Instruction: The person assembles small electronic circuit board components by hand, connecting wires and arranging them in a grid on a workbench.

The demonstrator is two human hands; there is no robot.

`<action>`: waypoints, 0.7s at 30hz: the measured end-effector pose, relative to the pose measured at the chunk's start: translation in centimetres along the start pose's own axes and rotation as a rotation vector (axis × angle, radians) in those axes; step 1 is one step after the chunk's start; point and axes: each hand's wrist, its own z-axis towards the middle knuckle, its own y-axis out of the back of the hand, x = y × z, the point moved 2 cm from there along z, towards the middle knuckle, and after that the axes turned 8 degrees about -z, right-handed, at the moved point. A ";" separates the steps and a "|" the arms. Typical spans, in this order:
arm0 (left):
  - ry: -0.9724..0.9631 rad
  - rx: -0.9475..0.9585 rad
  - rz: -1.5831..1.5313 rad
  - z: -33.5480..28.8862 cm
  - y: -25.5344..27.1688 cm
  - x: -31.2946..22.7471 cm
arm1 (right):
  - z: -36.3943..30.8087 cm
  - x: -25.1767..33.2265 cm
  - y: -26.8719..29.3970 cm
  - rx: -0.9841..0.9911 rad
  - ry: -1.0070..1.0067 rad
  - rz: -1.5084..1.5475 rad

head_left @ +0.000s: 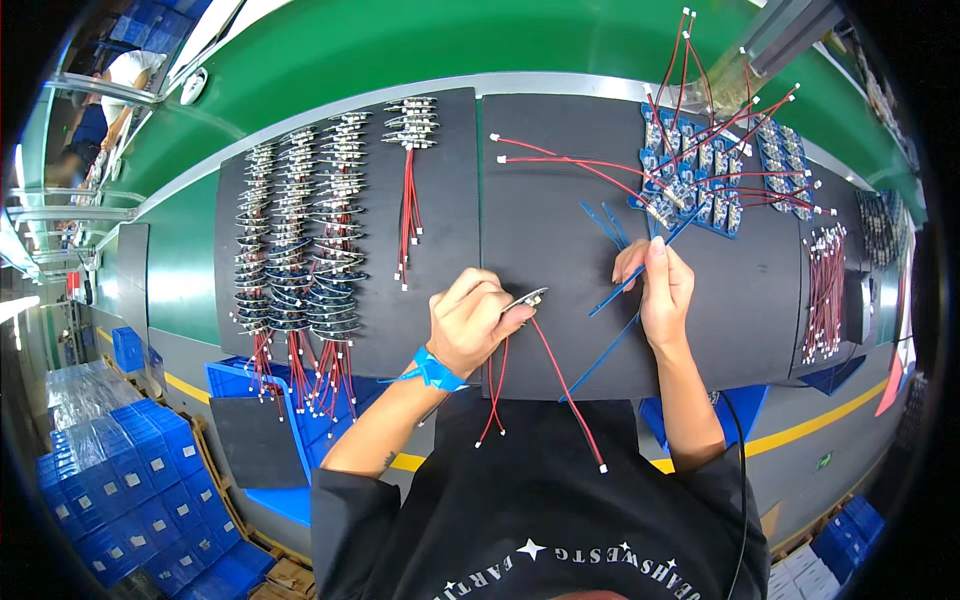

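Observation:
My left hand (465,318), with a blue band round its wrist, is closed on small circuit boards (526,298) over the middle of the black mat. Red and black wires (552,355) with white connectors hang from them toward my body. To the right, my right hand (662,290) pinches thin blue strips (613,292) that stick out on several sides of the fingers. Its fingertips are close to the near edge of a blue circuit board panel (690,170), whose wired boards spread their leads outward. Whether the fingertips touch the panel I cannot tell.
Stacked boards with wires stand in three long columns (290,235) on the left mat, beside a shorter stack (411,125). Another blue panel (785,165) and a wire bundle (825,290) lie at right. A green conveyor (420,50) runs behind. Blue crates (130,480) stand lower left.

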 end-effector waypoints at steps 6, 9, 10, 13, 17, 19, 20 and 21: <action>0.006 0.023 -0.139 0.7 -0.5 1.3 | 0.1 0.3 -0.1 0.001 -0.014 0.014; -0.011 -0.112 -0.149 3.3 -0.7 1.9 | 0.2 0.4 0.1 0.009 -0.025 0.039; -0.011 -0.117 -0.113 4.2 -0.8 2.2 | 0.2 0.5 0.2 0.009 -0.023 0.040; 0.019 -0.059 -0.053 4.5 -1.4 3.8 | 0.3 0.2 0.3 0.007 -0.033 0.050; 0.020 -0.142 -0.084 3.9 -0.9 3.2 | 0.3 0.0 0.3 0.005 -0.042 0.032; 0.051 -0.177 -0.084 2.8 -0.5 2.7 | 0.2 0.0 0.2 0.013 -0.040 0.031; 0.051 -0.177 -0.084 2.6 -0.3 2.6 | 0.2 0.1 0.2 0.013 -0.036 0.026; -0.023 -0.090 -0.045 2.5 -0.2 2.4 | 0.3 0.2 0.1 0.018 -0.032 0.024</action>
